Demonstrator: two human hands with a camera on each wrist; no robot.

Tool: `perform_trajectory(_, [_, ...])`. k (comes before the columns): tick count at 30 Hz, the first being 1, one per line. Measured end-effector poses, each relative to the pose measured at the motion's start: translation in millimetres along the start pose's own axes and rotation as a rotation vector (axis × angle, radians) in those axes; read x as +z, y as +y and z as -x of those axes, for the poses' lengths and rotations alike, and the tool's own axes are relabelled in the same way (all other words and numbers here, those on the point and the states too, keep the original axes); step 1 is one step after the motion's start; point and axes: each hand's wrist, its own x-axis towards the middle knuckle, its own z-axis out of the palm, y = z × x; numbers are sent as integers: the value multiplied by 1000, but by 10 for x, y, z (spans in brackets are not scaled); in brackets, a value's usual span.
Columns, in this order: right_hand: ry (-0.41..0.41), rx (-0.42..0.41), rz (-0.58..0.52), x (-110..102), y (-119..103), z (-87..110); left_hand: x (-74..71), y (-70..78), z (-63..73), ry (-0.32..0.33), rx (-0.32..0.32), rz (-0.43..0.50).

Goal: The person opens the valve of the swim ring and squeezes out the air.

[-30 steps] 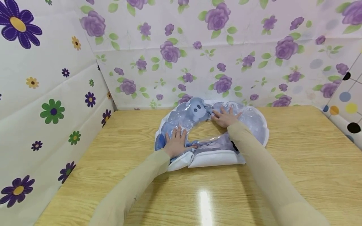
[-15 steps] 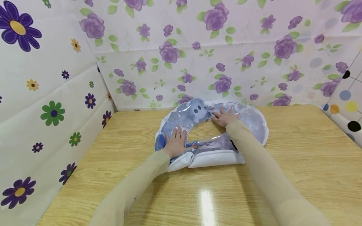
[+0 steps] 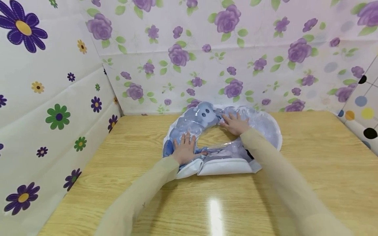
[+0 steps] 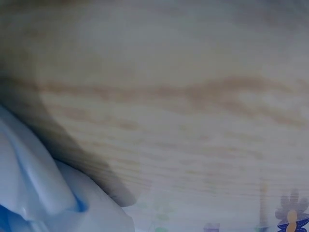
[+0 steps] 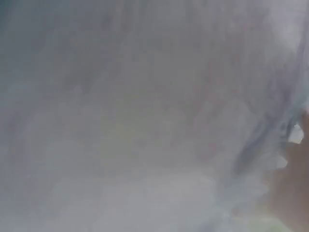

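A soft, crumpled inflatable swim ring (image 3: 186,119), pale blue and grey with a cartoon face, lies on the wooden table. Its front edge is folded over and shows the white underside. My left hand (image 3: 184,152) rests with spread fingers on the ring's left part, beside the central hole. On the far right part, past the hole, my right hand (image 3: 235,125) lies with its fingers extended. The left wrist view catches white-blue folds of the swim ring (image 4: 29,193). Its grey surface fills most of the blurred right wrist view. My right forearm hides some of the ring's right side.
The wooden table (image 3: 133,141) extends around the ring on both sides and in front. A white sheet with purple roses (image 3: 177,54) hangs directly behind the table. Another flowered sheet (image 3: 23,131) borders the left, and a dotted one (image 3: 360,114) the right.
My right hand has shifted slightly to the right, its fingers somewhat reposed on the ring. More of the ring's folded front right corner shows. My left hand stays in place.
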Motion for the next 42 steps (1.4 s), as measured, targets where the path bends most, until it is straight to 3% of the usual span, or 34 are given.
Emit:
perform_trajectory(5, [30,-152,45,-92,-44,68,5,5,-3,-1,7,-2])
perform_trajectory(9, [5,-286,110,-149,-28,207,15,-12,4,-20,1,-9])
perform_trajectory(16, [30,-421,184,-221,-62,418,33,-70,5,6,-4,-1])
perform_trajectory(23, [88,-662,303,-122,-55,765,51,-62,20,-7,6,24])
perform_trajectory(28, [137,-629,326,-16,194,925,54,-53,24,7,5,16])
perform_trajectory(34, [193,-598,327,37,409,931,44,-44,15,7,3,4])
perform_trajectory(42, [142,-528,228,86,479,856,26,-25,-10,1,11,6])
